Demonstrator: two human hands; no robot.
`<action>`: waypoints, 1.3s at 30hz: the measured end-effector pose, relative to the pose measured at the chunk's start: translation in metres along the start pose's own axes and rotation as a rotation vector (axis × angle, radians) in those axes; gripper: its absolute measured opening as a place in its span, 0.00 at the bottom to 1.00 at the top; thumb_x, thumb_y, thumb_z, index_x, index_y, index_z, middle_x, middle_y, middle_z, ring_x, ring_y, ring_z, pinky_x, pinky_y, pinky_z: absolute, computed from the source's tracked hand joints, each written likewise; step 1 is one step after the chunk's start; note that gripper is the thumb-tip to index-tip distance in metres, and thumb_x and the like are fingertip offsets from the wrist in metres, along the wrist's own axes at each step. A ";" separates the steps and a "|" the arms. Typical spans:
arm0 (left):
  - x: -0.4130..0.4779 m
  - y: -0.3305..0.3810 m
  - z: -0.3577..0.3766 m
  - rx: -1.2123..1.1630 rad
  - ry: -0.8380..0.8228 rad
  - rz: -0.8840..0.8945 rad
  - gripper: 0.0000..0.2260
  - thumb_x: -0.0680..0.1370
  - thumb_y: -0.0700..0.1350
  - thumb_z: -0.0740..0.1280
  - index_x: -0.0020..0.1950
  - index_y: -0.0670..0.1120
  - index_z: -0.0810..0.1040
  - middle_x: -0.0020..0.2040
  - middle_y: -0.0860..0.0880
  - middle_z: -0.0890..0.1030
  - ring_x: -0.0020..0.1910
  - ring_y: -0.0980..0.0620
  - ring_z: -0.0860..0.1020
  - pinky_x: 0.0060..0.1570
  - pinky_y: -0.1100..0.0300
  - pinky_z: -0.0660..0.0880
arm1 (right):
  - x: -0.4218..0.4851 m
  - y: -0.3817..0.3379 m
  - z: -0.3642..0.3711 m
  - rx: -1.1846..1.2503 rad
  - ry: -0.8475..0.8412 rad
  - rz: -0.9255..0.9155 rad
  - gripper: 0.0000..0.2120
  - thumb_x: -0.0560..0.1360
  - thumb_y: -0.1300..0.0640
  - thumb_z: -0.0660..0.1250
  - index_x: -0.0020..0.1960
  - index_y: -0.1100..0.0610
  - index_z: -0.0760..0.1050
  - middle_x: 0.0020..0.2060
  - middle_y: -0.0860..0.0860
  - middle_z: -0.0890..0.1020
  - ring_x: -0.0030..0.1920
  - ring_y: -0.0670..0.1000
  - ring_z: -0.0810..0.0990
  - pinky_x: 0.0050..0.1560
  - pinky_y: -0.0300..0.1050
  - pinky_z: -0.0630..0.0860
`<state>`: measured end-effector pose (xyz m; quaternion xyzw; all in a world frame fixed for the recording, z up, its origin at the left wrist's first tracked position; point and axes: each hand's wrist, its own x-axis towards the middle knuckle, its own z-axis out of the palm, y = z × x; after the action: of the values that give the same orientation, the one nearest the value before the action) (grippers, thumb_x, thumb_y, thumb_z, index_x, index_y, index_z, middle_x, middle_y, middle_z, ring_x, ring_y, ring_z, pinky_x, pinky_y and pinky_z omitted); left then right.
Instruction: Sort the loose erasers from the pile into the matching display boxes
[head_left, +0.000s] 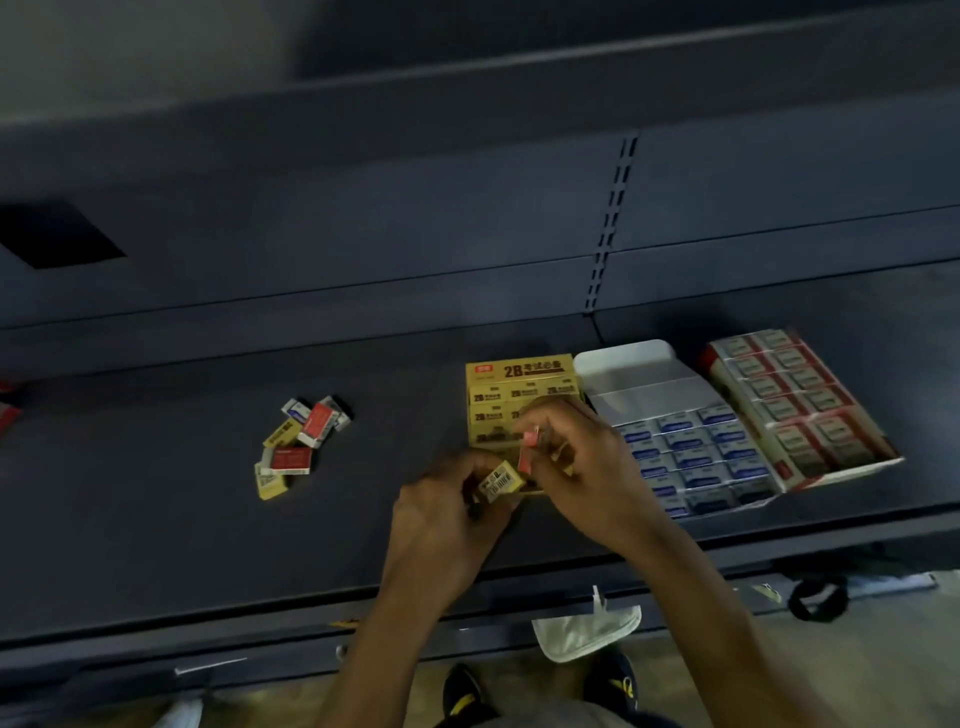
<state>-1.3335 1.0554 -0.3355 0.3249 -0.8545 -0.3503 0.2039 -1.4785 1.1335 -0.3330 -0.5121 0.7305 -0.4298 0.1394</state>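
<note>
Progress looks partial: the yellow display box, the blue display box and the red display box, side by side toward the right end of the dark shelf, each hold tight rows of wrapped blocks. A small pile of about seven loose erasers in red, yellow and blue-white sleeves remains near the shelf's middle, well apart from the boxes. The left hand pinches a yellow eraser, barcode side up, and the right hand pinches a red eraser on edge; both hover close together at the yellow box's front. The erasers are small rectangular blocks in printed paper sleeves; the boxes are thin open-topped card trays, and the blue one has its pale flap raised at the back.
</note>
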 end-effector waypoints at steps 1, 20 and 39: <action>0.002 0.003 0.004 0.008 -0.001 0.003 0.10 0.70 0.47 0.75 0.50 0.51 0.80 0.44 0.57 0.82 0.42 0.63 0.78 0.40 0.65 0.76 | -0.002 0.003 -0.004 -0.001 0.014 0.017 0.13 0.72 0.61 0.69 0.56 0.53 0.74 0.51 0.43 0.75 0.45 0.38 0.75 0.41 0.25 0.71; 0.040 0.062 0.077 0.132 0.015 0.147 0.11 0.69 0.43 0.75 0.49 0.49 0.80 0.45 0.55 0.80 0.43 0.56 0.77 0.42 0.62 0.73 | -0.024 0.069 -0.105 -0.267 0.033 0.052 0.12 0.69 0.65 0.72 0.50 0.55 0.79 0.47 0.49 0.82 0.47 0.46 0.79 0.44 0.24 0.68; 0.040 0.109 0.124 0.062 0.054 0.003 0.15 0.72 0.47 0.73 0.56 0.53 0.74 0.49 0.56 0.80 0.47 0.57 0.78 0.48 0.56 0.77 | -0.054 0.140 -0.181 -0.399 -0.053 0.201 0.14 0.71 0.68 0.68 0.54 0.56 0.79 0.57 0.50 0.78 0.56 0.49 0.78 0.49 0.29 0.69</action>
<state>-1.4782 1.1445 -0.3345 0.3390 -0.8597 -0.3144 0.2171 -1.6591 1.2831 -0.3468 -0.4652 0.8445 -0.2472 0.0964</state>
